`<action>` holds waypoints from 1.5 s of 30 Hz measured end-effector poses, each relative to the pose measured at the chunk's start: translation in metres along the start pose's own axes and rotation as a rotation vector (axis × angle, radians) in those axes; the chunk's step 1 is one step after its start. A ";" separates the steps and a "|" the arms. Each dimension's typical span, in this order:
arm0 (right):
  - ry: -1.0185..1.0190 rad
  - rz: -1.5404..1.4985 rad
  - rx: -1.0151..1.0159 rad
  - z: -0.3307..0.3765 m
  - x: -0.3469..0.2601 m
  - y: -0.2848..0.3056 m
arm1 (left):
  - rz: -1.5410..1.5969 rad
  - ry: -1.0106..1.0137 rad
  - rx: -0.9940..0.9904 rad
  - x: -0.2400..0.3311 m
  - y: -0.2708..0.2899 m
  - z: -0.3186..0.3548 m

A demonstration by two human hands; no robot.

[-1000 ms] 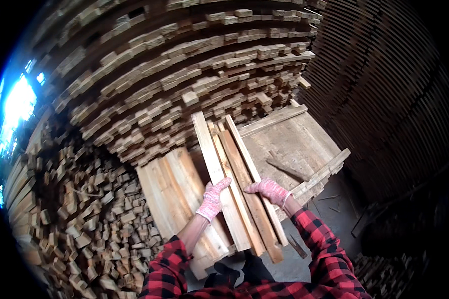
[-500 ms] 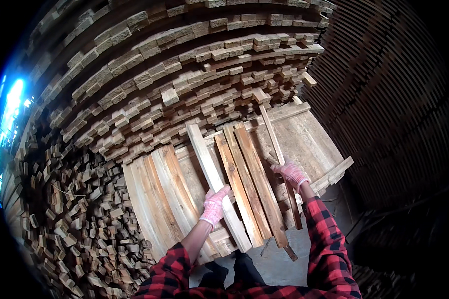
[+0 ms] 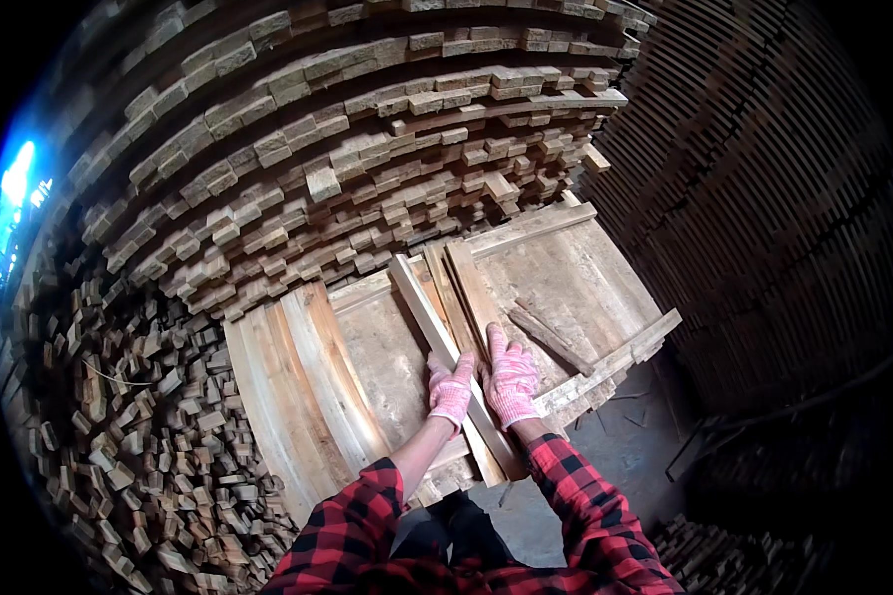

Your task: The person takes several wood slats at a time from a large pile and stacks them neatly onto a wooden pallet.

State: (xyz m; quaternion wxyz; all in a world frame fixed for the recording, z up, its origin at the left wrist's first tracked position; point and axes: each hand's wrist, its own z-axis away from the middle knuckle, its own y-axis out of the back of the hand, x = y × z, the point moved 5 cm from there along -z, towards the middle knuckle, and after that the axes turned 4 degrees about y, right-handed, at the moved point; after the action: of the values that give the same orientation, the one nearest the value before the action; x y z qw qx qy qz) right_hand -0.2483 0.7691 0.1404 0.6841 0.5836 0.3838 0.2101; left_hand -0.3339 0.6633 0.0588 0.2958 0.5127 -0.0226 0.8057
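Planks [image 3: 453,309] diagonal, far ends leftward

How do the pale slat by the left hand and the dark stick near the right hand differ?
The pale slat is longer; the dark stick is shorter. The pale slat is lighter, the dark stick browner. The left hand touches the pale slat; no hand touches the dark stick. Both are narrow pieces of wood.

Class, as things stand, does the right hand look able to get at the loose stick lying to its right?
Probably yes: the stick lies close beside the right hand, and nothing visible covers it or stands between them. The hand would likely first have to leave the planks.
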 end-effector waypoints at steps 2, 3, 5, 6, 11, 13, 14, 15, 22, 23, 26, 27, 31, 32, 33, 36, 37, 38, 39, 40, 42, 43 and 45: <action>-0.001 -0.051 -0.015 -0.002 0.009 -0.004 | 0.064 -0.045 0.030 -0.005 -0.001 -0.004; 0.005 -0.073 0.013 -0.002 0.018 -0.006 | 0.036 -0.038 0.025 0.002 -0.002 0.000; 0.033 -0.120 0.068 -0.007 0.031 -0.004 | -0.017 -0.023 0.028 0.015 0.001 0.007; 0.001 -0.143 0.020 -0.008 0.031 0.000 | -0.024 -0.032 0.043 0.021 0.006 0.006; 0.020 -0.109 0.009 -0.022 0.024 0.009 | -0.116 0.172 0.038 0.032 0.020 0.002; 0.053 -0.100 0.009 -0.030 0.029 0.003 | -0.179 0.187 0.045 0.036 0.018 -0.001; 0.084 -0.106 -0.034 -0.032 0.019 0.003 | -0.328 0.325 0.118 0.016 0.023 -0.017; 0.089 -0.119 -0.008 -0.033 0.021 0.002 | -0.176 0.164 0.139 -0.003 0.025 -0.025; 0.102 -0.193 0.057 -0.037 0.013 0.047 | -0.353 0.150 0.119 0.062 0.042 0.000; 0.105 -0.203 0.058 -0.035 0.002 0.054 | -0.392 0.156 0.133 0.055 0.039 -0.004; 0.134 -0.144 0.080 -0.024 -0.013 0.021 | -0.357 0.010 0.138 0.019 0.029 -0.014; 0.107 -0.098 0.027 -0.025 -0.013 0.007 | -0.331 -0.014 0.108 0.022 0.027 -0.014; 0.132 -0.092 -0.017 -0.031 -0.009 -0.010 | -0.398 -0.004 0.055 0.001 0.023 -0.017; 0.197 -0.060 0.002 -0.032 -0.008 -0.010 | -0.438 -0.002 0.044 0.001 0.023 -0.019; 0.190 -0.081 0.001 -0.032 -0.006 -0.012 | -0.478 0.000 0.032 0.001 0.024 -0.021; 0.188 -0.054 0.027 -0.031 -0.002 -0.026 | -0.561 0.063 -0.012 0.007 0.019 -0.021; 0.240 0.012 0.178 -0.024 -0.005 -0.031 | -0.586 0.089 -0.032 0.013 0.014 -0.018; 0.195 0.017 0.079 -0.027 -0.010 -0.036 | -0.526 0.009 -0.016 0.011 0.016 -0.018; 0.141 0.021 -0.015 -0.027 -0.013 -0.038 | -0.542 -0.005 -0.048 0.015 0.018 -0.018; 0.109 -0.024 0.062 -0.032 -0.010 -0.046 | -0.531 -0.038 -0.078 0.016 0.019 -0.021; 0.236 -0.071 0.026 -0.031 -0.011 -0.032 | -0.594 -0.042 -0.091 0.019 0.028 -0.023; 0.299 -0.094 0.012 -0.034 -0.009 -0.019 | -0.675 -0.024 -0.093 0.025 0.031 -0.022; 0.178 -0.247 0.052 -0.048 0.000 0.031 | -0.761 -0.020 -0.109 0.025 0.037 -0.022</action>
State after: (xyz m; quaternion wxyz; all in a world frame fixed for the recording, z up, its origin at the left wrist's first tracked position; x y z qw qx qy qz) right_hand -0.2804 0.8065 0.1690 0.6525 0.5285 0.5174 0.1651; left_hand -0.3775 0.6515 0.0789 0.6003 0.4756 0.1236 0.6310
